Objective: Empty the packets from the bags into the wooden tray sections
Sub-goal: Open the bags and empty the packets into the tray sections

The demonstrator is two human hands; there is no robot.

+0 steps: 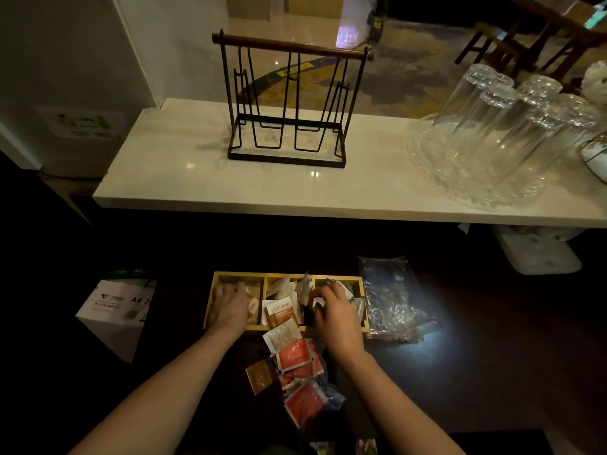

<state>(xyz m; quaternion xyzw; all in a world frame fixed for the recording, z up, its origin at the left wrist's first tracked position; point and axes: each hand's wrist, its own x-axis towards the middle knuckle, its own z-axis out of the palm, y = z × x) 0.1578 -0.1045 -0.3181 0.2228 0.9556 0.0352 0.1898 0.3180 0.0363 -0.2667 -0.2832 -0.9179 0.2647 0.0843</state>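
Note:
A wooden tray point(239, 276) with three sections lies on the dark surface below the counter. My left hand point(228, 307) rests in the left section, fingers curled on pale packets there. My right hand point(335, 311) is in the right section, fingers closed on packets. The middle section holds white and brown packets point(281, 311). In front of the tray lies a loose pile of red packets point(297, 357), a brown packet point(259, 376) and a clear bag with red packets point(308, 400). An empty clear plastic bag point(391, 300) lies flat just right of the tray.
A white box of A4 paper point(115, 310) stands to the left. Above, a marble counter point(197, 182) carries a black wire rack point(289, 103) and upturned glasses on a glass tray point(492, 133). A white container point(538, 254) sits under the counter at right.

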